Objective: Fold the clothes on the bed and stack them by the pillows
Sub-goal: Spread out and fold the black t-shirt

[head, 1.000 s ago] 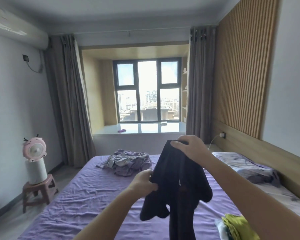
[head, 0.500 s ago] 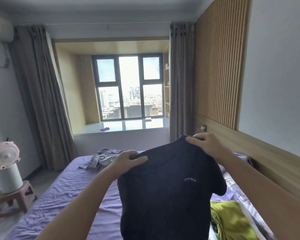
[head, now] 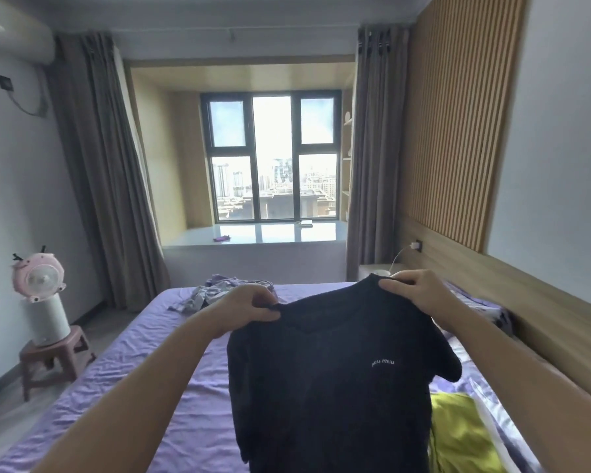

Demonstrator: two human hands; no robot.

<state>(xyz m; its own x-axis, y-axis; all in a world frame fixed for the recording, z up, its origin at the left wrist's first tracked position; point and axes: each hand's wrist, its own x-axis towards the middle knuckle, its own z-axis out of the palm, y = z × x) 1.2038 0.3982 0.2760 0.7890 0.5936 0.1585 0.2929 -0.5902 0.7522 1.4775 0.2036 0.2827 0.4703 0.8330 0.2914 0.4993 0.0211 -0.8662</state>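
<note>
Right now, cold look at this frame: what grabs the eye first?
The dark T-shirt held up mid-frame, the left hand and right hand each pinching a shoulder, small white lettering on its chest. Behind it, the bright window at the far end of the room. On the purple bed, a yellow-green garment lies lower right and a crumpled pale pile of clothes sits towards the far end.
</note>
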